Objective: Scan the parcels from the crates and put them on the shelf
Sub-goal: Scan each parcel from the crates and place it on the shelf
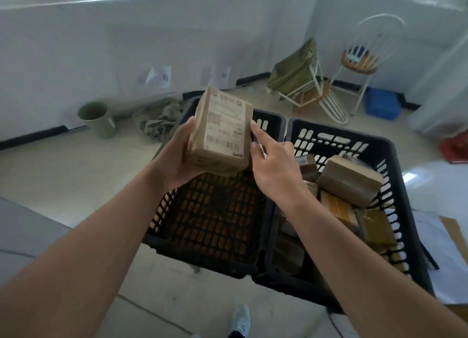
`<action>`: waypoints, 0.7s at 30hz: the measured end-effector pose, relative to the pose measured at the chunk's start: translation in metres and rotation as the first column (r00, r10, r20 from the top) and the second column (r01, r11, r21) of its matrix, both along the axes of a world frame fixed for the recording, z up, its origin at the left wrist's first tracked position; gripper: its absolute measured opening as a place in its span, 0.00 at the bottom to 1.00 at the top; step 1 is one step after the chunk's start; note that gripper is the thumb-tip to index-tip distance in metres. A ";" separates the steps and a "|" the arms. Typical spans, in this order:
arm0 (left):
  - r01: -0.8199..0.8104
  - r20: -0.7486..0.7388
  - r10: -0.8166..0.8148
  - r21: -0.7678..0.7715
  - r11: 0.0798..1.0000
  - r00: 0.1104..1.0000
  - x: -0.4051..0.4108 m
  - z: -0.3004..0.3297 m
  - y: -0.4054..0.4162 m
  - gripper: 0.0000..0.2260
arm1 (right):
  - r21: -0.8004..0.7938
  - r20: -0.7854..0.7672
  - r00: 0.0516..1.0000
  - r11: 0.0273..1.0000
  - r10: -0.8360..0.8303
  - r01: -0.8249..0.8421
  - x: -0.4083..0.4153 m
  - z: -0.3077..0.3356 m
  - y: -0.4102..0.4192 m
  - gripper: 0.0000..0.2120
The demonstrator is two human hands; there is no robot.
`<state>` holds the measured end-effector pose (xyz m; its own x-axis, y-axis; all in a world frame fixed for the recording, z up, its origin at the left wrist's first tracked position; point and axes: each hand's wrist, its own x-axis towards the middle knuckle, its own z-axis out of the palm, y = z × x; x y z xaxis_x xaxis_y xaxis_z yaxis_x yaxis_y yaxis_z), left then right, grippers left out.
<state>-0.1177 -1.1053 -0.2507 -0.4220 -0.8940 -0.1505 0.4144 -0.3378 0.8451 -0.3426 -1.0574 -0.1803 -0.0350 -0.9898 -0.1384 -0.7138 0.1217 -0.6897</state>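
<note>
I hold a brown taped parcel (220, 132) with a white barcode label facing me, above the left black crate (202, 259), whose bottom is bare. My left hand (177, 155) grips the parcel from its left side and underneath. My right hand (273, 165) reaches in from the right, its index fingertip and thumb tip touching the parcel's right edge. The right black crate (395, 165) holds several brown parcels (352, 180). No shelf or scanner is in view.
On the floor by the white wall stand a green bucket (97, 118) and a crumpled cloth (159, 120). A tipped chair with green fabric (304, 84), an upright chair (362, 59) and a blue box (382, 106) are behind the crates. Papers (443, 249) lie at right.
</note>
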 end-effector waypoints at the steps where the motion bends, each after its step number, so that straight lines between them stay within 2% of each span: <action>1: -0.008 0.034 0.009 -0.015 1.000 0.999 0.003 0.002 0.003 0.36 | -0.009 -0.008 1.000 1.000 -0.002 0.002 0.004 0.002 0.004 0.23; 4: -0.061 0.090 0.064 -0.032 0.998 0.994 0.014 0.010 0.013 0.41 | -0.032 -0.044 0.999 0.999 -0.031 0.030 0.017 0.011 0.020 0.23; 9: -0.141 0.156 0.161 -0.131 0.981 0.975 0.036 0.033 0.037 0.36 | -0.130 -0.134 0.988 0.990 -0.074 0.057 0.036 0.023 0.053 0.28; 13: -0.220 0.226 0.276 -0.244 0.944 0.934 0.043 0.060 0.060 0.45 | -0.231 -0.128 0.989 0.972 -0.078 0.047 0.041 0.039 0.085 0.30; 15: -0.255 0.241 0.336 -0.313 0.915 0.910 0.045 0.071 0.070 0.46 | -0.260 -0.139 0.989 0.966 -0.058 0.020 0.043 0.048 0.099 0.28; 21: -0.191 0.292 0.358 -0.474 0.860 0.887 0.049 0.101 0.094 0.39 | -0.286 -0.234 0.972 0.954 0.019 -0.088 0.044 0.072 0.132 0.24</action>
